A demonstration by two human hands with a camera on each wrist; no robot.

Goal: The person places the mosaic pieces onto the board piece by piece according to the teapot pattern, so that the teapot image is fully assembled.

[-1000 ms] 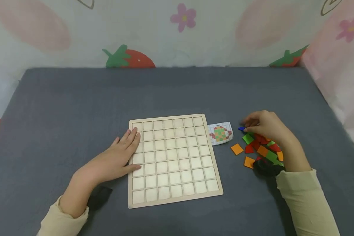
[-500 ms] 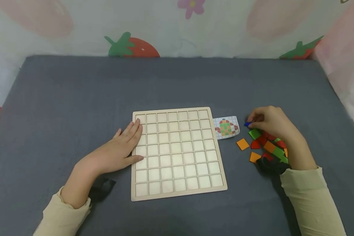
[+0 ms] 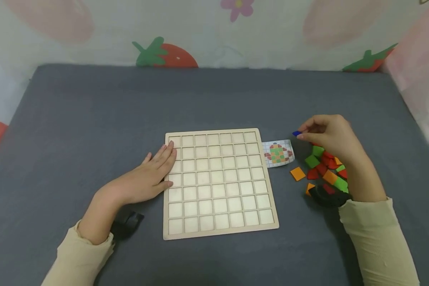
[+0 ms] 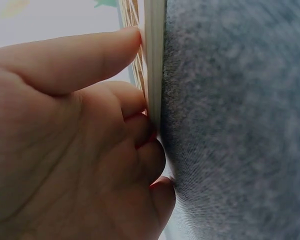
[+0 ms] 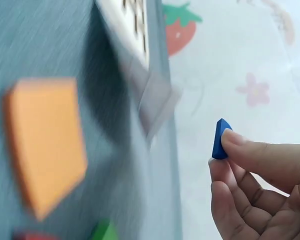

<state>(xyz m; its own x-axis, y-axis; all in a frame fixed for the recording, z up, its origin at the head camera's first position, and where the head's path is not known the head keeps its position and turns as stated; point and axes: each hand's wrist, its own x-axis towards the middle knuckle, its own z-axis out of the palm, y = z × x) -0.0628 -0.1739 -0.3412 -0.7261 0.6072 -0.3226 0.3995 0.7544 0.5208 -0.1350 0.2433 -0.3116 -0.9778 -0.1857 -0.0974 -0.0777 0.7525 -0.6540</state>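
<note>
My right hand (image 3: 330, 133) pinches a small blue tile (image 5: 220, 140) between thumb and fingertips, held above the table beyond the pile of coloured tiles (image 3: 321, 169). My left hand (image 3: 146, 174) lies with straight fingers across the left edge of a wooden grid board (image 3: 219, 234); the left wrist view has the thumb and fingertips at the board's rim (image 4: 154, 60). The board's square cells hold no tiles. A paper card (image 3: 287, 155) printed with a coloured mosaic figure pokes out at the board's right edge, partly hidden under it.
The pile mixes red, green and orange pieces, partly hidden by my right wrist and its black strap (image 3: 327, 197). A lone orange square (image 3: 298, 173) lies between pile and board. Grey cloth (image 3: 200, 99) covers the table, and a strawberry-print curtain (image 3: 264, 43) hangs behind.
My right hand has lifted the blue tile up from the top of the pile, moving away from me. My left hand stays on the board. The head view has tilted slightly down.
</note>
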